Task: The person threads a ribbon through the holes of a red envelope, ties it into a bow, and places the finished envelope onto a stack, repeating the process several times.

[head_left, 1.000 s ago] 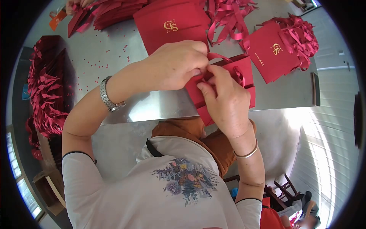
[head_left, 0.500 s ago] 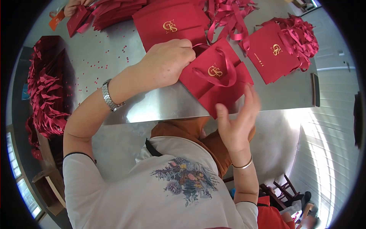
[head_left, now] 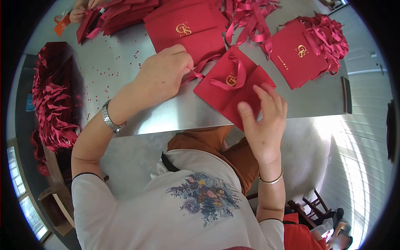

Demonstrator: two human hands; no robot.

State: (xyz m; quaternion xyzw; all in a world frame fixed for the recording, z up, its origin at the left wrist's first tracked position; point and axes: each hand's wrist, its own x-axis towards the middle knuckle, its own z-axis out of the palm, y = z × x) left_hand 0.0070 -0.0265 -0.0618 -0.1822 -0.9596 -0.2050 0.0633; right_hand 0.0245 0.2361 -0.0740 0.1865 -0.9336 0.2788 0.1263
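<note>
A red paper bag (head_left: 254,98) with a gold logo lies turned at an angle near the table's front edge. One ribbon handle loops over its logo. My left hand (head_left: 164,71), a metal watch at its wrist, is closed on a ribbon (head_left: 204,63) at the bag's left side, and the ribbon is stretched between fingers and bag. My right hand (head_left: 266,125) is over the bag's lower right part, thumb and fingers apart, fingertips close to the panel. Behind the bag lies a stack of flat red bags (head_left: 183,29).
Loose ribbons (head_left: 250,25) lie at the back, and ribboned bags (head_left: 298,54) are piled at the right. More fill a container (head_left: 52,96) at the left. Red dots are scattered on the metal table (head_left: 93,66). Another person's hands (head_left: 79,12) hold a red piece at the far left.
My left hand has moved left and away from the bag, drawing the ribbon out. My right hand has shifted slightly, its fingers now bent over the bag. The other person's hands have moved slightly.
</note>
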